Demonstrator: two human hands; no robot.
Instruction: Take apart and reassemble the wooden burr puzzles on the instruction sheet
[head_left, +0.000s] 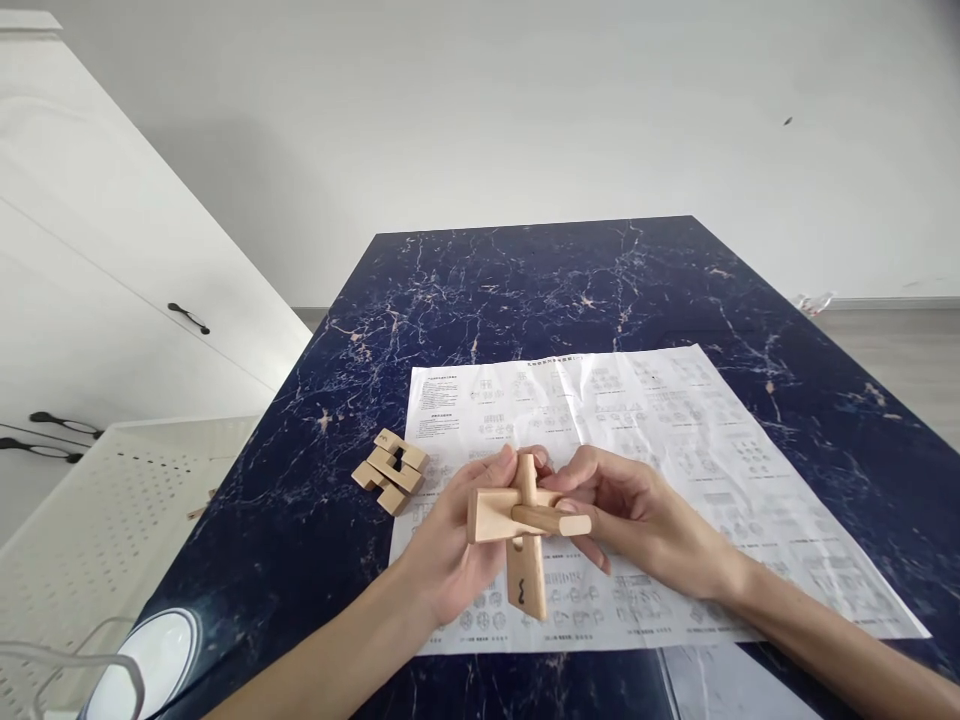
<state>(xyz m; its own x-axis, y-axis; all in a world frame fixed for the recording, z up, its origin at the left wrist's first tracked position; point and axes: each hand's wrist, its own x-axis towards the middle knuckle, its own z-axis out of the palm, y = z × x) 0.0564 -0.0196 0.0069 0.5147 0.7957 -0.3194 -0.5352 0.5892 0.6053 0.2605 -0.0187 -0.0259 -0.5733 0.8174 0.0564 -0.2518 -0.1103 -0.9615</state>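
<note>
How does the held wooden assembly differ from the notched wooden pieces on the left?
The assembly is held by the left hand and right hand; the notched pieces lie unheld. The assembly's parts cross, jutting several ways; the notched pieces sit low and flat. Both are pale wood.

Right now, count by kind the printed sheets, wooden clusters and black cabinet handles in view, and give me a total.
Printed sheet: 1
Wooden clusters: 2 (held cluster between left hand and right hand; loose cluster by the sheet's left edge)
Black cabinet handles: 3
Total: 6
</note>
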